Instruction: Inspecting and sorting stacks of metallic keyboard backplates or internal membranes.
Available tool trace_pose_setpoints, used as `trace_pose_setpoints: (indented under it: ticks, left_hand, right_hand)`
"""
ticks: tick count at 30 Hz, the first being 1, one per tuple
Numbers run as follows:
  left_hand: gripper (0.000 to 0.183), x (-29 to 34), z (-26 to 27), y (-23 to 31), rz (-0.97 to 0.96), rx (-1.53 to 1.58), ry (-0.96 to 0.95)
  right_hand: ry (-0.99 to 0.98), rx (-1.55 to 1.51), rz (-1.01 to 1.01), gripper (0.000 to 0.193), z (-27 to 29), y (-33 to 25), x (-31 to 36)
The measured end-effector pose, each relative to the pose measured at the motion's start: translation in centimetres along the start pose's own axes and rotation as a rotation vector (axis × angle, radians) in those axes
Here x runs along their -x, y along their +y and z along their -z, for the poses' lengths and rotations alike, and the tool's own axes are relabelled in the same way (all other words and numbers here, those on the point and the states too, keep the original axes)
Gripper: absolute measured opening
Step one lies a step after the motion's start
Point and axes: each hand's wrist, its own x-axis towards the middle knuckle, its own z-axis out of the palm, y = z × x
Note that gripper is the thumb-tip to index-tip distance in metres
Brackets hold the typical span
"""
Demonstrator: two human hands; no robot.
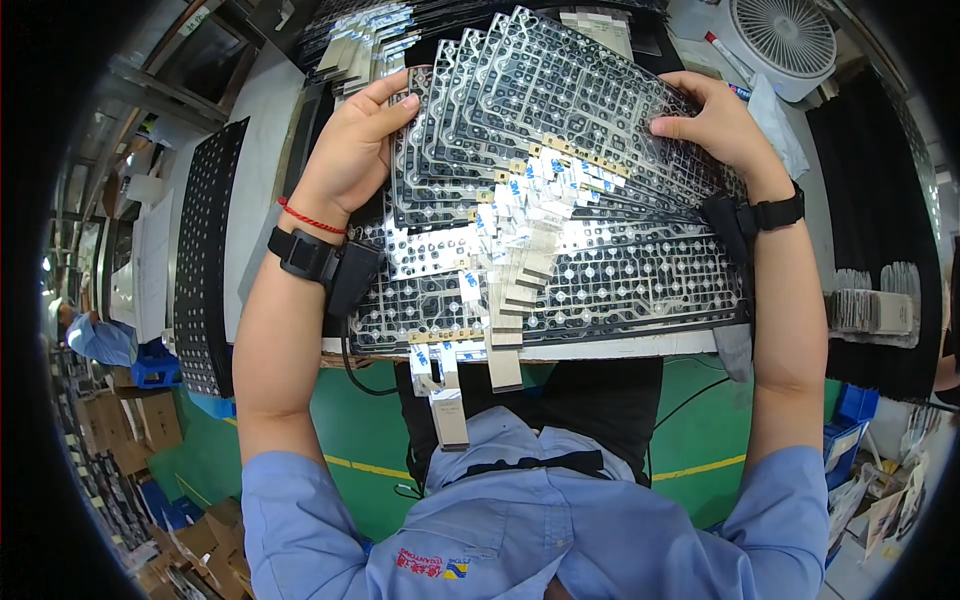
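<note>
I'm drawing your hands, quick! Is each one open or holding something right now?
Left hand: closed, holding the fanned circuit sheets by their left edge.
Right hand: closed, holding the same sheets near their right end.

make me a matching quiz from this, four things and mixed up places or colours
1. circuit sheets
2. desk fan
3. red cord
4. floor

A. around the left wrist
B. green
C. spread out between the left hand and right hand
D. at the view's upper right

Pairs: 1-C, 2-D, 3-A, 4-B
</note>
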Motion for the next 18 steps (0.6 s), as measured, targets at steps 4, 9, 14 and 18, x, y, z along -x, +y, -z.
trace_pose_setpoints:
  ticks: [4, 9, 14, 18]
  left_hand:
    - [0.033, 0.1, -0.1, -0.3, -0.008, 0.036, 0.054]
    - [0.033, -0.1, 0.4, -0.7, -0.006, 0.006, 0.128]
    - [0.035, 0.1, -0.8, 0.4, 0.079, 0.094, 0.045]
    - [0.035, 0.5, -0.5, 0.5, 0.056, -0.010, -0.029]
  right_hand:
    - [-0.013, 0.025, -0.039, 0.053, 0.3, 0.6, -0.2]
    - [0.000, 0.010, -0.053, 0.051, 0.4, 0.3, -0.2]
    - [0.013, 0.046, -0.064, 0.047, 0.6, 0.4, -0.1]
    - [0.016, 0.038, -0.093, 0.044, 0.7, 0.5, -0.1]
